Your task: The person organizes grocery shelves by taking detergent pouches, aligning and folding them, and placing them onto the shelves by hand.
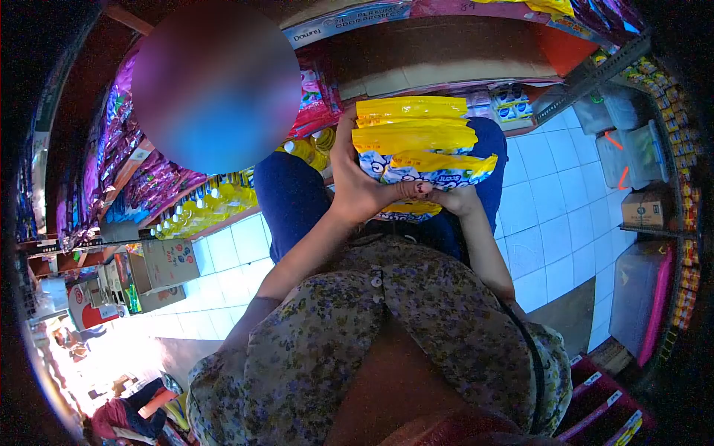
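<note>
A stack of yellow-and-blue pouches (416,137) is between my hands, above my lap and in front of the shelf. The pouches stand in a row one behind another, with printed fronts towards me. My left hand (357,187) wraps round the left side, its thumb across the front and its fingers partly hidden behind the stack. At the lower front edge, my right hand (457,199) is closed on the pouches, near my left thumb. Some of its fingers are hidden underneath.
Bottles of yellow liquid (212,204) line the lower shelf at left. Cardboard boxes (171,264) stand beyond them. On the right are plastic tubs (636,160), a small carton (643,209) and hanging sachets (688,149). Another person (126,416) is at lower left. A round blur covers the upper left.
</note>
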`<state>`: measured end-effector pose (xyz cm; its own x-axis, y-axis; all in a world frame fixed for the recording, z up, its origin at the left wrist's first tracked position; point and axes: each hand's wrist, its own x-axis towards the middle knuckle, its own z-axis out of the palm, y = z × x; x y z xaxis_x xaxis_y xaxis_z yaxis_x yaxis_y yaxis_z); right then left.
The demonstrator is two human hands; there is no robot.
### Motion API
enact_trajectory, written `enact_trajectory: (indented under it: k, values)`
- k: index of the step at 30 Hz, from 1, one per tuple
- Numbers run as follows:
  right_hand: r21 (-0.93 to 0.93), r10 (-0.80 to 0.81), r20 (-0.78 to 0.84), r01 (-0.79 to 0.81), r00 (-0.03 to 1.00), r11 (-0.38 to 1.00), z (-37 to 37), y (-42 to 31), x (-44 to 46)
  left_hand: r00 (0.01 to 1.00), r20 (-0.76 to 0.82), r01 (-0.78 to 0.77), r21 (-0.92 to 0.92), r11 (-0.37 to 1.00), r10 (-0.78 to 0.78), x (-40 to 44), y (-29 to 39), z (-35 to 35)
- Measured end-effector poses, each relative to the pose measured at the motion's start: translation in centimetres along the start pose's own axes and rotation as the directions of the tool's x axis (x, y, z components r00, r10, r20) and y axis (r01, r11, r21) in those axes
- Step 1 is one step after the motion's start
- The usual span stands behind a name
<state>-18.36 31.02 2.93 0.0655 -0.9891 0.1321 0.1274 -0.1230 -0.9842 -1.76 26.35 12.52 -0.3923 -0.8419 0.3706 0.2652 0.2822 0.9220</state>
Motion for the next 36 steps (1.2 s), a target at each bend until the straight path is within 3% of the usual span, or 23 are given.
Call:
enact_trajectory:
  k: [3, 6, 9, 11, 13, 15, 16, 18, 19, 24, 26, 27, 29, 31, 33, 35, 36]
  values:
    - [0.139, -0.115, -0.034, 0.119, 0.993, 0.983, -0.3, -0.2, 0.5, 1.0, -0.009, 0.011, -0.055, 0.998, -0.012, 0.5, -0.2, 0.1]
    - [0.197, -0.17, -0.085, 0.183, 0.982, 0.963, -1.0, 0.4, 0.8, 0.992, 0.06, -0.108, 0.005, 0.994, 0.107, 1.1, -0.6, 0.0]
    - [0.223, -0.192, -0.155, 0.224, 0.969, 0.949, -1.3, 1.1, 1.2, 0.976, 0.179, -0.131, 0.046, 0.99, 0.121, 2.0, -1.0, -0.5]
    - [0.243, -0.198, -0.2, 0.244, 0.96, 0.939, -1.7, 1.7, 1.3, 0.966, 0.251, -0.052, -0.061, 0.997, 0.065, 2.7, -1.5, -1.1]
    - [0.284, -0.191, -0.248, 0.259, 0.95, 0.923, -2.2, 2.4, 1.6, 0.943, 0.322, -0.088, 0.002, 0.996, 0.083, 3.3, -3.8, -2.8]
    - [0.367, -0.157, -0.307, 0.269, 0.939, 0.89, -2.8, 2.1, 2.5, 0.915, 0.402, 0.005, 0.106, 0.994, -0.047, 3.4, -6.6, -4.2]
    - [0.426, -0.13, -0.327, 0.269, 0.936, 0.864, -2.7, 1.1, 3.3, 0.863, 0.441, 0.242, 0.066, 0.968, -0.246, 2.3, -10.0, -6.1]
    - [0.515, -0.099, -0.344, 0.276, 0.934, 0.811, -2.9, -0.6, 5.3, 0.638, 0.587, 0.556, 0.097, 0.825, -0.499, 0.5, -10.9, -6.7]
    - [0.602, -0.026, -0.304, 0.213, 0.952, 0.77, -3.3, -0.8, 6.2, 0.692, 0.529, 0.593, -0.03, 0.804, -0.491, -1.1, -11.1, -7.0]
    - [0.866, 0.292, 0.003, -0.148, 0.956, 0.477, -5.2, -0.6, 10.1, 0.794, 0.395, 0.486, 0.042, 0.873, -0.462, -2.7, -9.8, -4.1]
    - [0.847, 0.311, 0.092, -0.239, 0.946, 0.475, -4.9, -0.2, 12.5, 0.873, 0.25, 0.445, -0.06, 0.894, -0.418, -2.4, -10.3, -3.9]
    - [0.824, 0.335, 0.169, -0.32, 0.927, 0.469, -4.6, -0.3, 14.0, 0.879, 0.243, 0.436, -0.061, 0.898, -0.41, -1.8, -10.7, -4.5]
    - [0.779, 0.355, 0.165, -0.343, 0.92, 0.525, -4.3, -0.1, 17.1, 0.872, 0.156, 0.477, -0.055, 0.877, -0.465, -0.8, -11.6, -5.6]
    - [0.704, 0.466, 0.351, -0.557, 0.812, 0.441, -4.9, 1.1, 21.9, 0.886, 0.123, 0.46, -0.12, 0.88, -0.447, 0.6, -12.6, -6.5]
    - [0.644, 0.416, 0.328, -0.523, 0.848, 0.558, -7.3, 7.5, 29.3, 0.874, -0.063, 0.442, -0.304, 0.844, -0.481, 2.7, -13.9, -7.5]
    - [0.552, 0.42, 0.217, -0.466, 0.881, 0.691, -7.6, 8.7, 33.8, 0.897, -0.133, 0.347, -0.375, 0.859, -0.421, 4.4, -16.5, -8.4]
    - [0.462, 0.405, 0.134, -0.418, 0.904, 0.782, -7.3, 8.7, 35.3, 0.848, -0.184, 0.374, -0.456, 0.808, -0.497, 5.0, -18.4, -9.0]
